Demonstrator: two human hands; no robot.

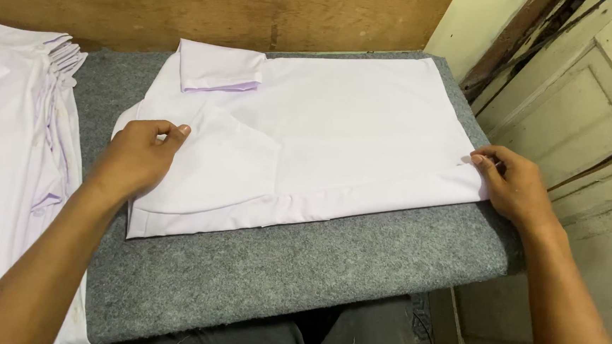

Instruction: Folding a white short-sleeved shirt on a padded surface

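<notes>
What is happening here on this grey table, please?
A person is handling a pale lilac garment laid flat on a grey felt-covered table. The left hand presses on its folded left part, and the right hand pinches its right edge. A stack of similar pale garments lies at the left, and a wooden board stands behind.

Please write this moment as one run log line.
left hand: on shirt | right hand: pinching shirt edge | shirt: flat on grey pad
</notes>
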